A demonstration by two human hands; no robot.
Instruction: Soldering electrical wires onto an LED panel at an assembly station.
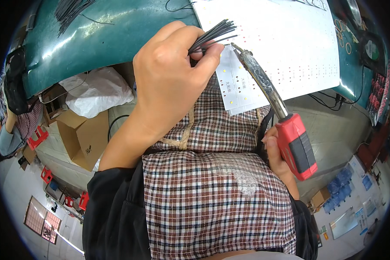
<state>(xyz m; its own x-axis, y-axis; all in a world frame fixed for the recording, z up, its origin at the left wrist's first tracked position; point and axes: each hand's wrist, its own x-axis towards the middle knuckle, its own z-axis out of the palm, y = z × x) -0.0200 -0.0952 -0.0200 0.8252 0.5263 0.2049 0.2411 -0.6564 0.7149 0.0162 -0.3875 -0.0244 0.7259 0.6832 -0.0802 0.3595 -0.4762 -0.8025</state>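
- Checked cloth (212, 195) in brown, white and dark lines fills the lower middle, nearest the camera, over the person's lap.
- Above the cloth, the left hand (169, 82) has its fingers (208, 58) clenched around a bundle of thin black wires (214, 34), whose ends fan out toward the white panel (281, 39).
- Right of the cloth, the right hand (277, 156) grips the red handle of a soldering iron (273, 104); its fingers are mostly hidden behind the handle.
- The iron's dark shaft slants up-left from the cloth, its tip just beside the wire ends, over small white strips (238, 84).
- The panel lies on a green table (108, 34) above the cloth.
- A cardboard box (80, 136) sits on the floor left of the cloth.
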